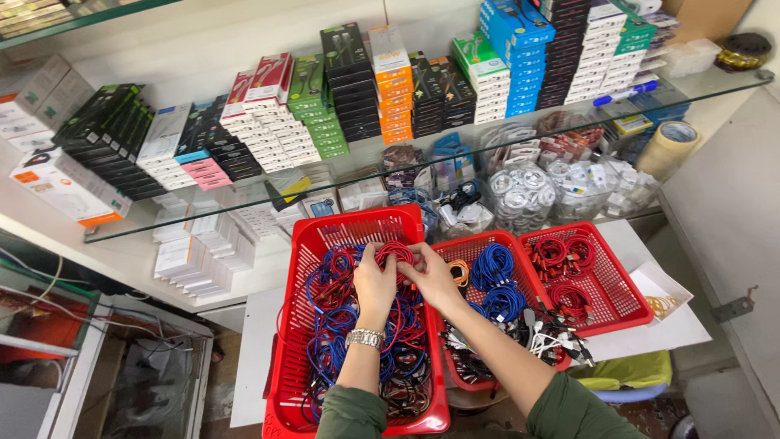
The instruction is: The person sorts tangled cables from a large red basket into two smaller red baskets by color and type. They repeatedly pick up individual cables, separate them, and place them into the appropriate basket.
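Both my hands reach into a big red plastic basket (296,358) full of tangled red and blue cables (333,325). My left hand (374,280), with a metal watch on its wrist, and my right hand (433,276) meet at the basket's far right side. Together they grip a coiled red cable (396,252). A second red basket (475,242) to the right holds coiled blue cables (496,280), an orange coil and black and white cables. A third red basket (621,305) farther right holds coiled red cables (561,254).
A glass shelf (122,223) above carries stacked boxes in several colours. Bags of white cables (520,191) lie under it, and a tape roll (670,146) stands at the right. A small white tray (662,289) sits beside the third basket. White boxes (199,252) are piled at the left.
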